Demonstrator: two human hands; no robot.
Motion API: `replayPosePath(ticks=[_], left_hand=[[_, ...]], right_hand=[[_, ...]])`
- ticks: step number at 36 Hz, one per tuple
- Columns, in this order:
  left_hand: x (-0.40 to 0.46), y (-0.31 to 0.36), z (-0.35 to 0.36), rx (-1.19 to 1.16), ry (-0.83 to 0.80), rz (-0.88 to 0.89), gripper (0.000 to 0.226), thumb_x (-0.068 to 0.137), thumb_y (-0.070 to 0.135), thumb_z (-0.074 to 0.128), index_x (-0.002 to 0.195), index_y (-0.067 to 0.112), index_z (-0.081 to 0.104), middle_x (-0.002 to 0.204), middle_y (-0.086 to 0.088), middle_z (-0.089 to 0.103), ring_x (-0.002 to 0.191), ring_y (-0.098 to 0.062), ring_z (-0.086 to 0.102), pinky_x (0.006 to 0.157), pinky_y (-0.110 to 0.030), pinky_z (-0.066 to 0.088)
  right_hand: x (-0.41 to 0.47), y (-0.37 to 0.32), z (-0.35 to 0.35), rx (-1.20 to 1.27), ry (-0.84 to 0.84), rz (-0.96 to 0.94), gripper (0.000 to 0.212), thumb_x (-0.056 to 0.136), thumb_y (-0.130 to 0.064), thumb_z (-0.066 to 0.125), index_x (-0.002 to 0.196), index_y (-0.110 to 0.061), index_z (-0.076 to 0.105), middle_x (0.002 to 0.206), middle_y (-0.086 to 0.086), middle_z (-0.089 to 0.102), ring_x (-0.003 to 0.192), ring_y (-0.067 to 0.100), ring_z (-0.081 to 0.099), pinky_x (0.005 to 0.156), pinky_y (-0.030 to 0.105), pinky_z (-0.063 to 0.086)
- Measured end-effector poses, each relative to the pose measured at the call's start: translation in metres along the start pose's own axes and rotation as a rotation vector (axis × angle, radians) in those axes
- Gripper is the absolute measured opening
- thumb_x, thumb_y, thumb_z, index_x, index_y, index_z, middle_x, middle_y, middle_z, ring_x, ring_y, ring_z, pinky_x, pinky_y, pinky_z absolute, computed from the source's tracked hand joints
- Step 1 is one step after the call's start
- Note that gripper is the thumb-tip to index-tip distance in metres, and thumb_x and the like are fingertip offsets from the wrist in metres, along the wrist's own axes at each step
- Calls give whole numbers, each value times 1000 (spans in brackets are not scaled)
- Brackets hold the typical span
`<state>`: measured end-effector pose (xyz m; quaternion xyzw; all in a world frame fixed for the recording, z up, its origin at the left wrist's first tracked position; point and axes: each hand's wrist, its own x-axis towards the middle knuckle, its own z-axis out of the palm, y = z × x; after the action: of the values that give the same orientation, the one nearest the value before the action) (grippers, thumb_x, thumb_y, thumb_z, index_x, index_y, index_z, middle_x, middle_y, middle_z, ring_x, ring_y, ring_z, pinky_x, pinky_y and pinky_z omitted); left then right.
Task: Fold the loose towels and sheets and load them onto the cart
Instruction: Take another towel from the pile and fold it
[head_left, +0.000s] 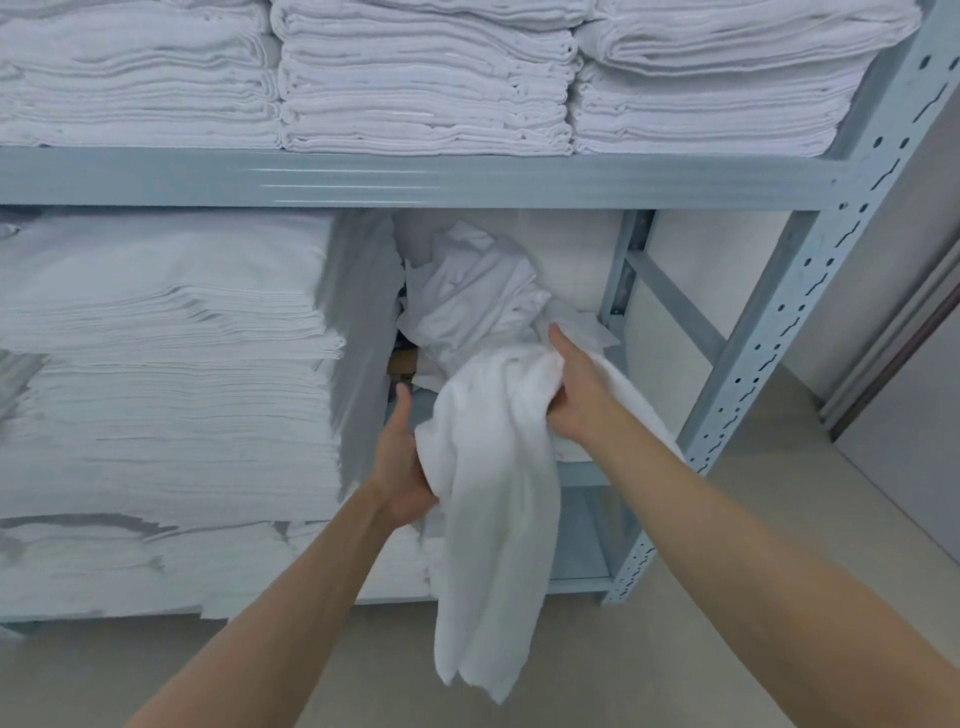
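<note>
Folded stacks (415, 78) fill the upper shelf (415, 179). Below it, a tall stack (166, 364) stands left, a crumpled heap (467, 291) right of it. Before the heap, a towel (493, 493) hangs between both hands.

head camera looks forward and down, seemingly close to the shelving (467, 179).
</note>
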<state>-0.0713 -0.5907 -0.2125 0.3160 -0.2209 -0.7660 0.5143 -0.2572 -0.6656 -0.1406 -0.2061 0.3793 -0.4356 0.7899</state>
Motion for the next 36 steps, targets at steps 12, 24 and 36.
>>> replayPosePath(ticks=[12,24,36], left_hand=[[11,42,50,-24,-38,354,49,95,3,55,143,10,50,137,-11,61,126,-26,59,101,-42,52],[35,-17,37,259,189,160,50,102,39,47,136,4,55,129,-23,63,120,-37,62,103,-53,49],[19,-58,28,659,117,-5,62,78,61,62,124,19,66,103,4,75,93,-15,71,81,-31,54]], right_hand=[[-28,42,-105,-398,-300,199,62,81,-47,78,133,-15,63,142,15,56,129,33,55,100,45,50],[-43,40,-50,-587,-208,4,51,81,-28,81,127,-15,62,118,9,72,111,26,68,99,43,53],[-28,16,-48,-35,-16,-19,14,88,-10,66,102,-5,68,98,18,67,87,29,67,84,43,55]])
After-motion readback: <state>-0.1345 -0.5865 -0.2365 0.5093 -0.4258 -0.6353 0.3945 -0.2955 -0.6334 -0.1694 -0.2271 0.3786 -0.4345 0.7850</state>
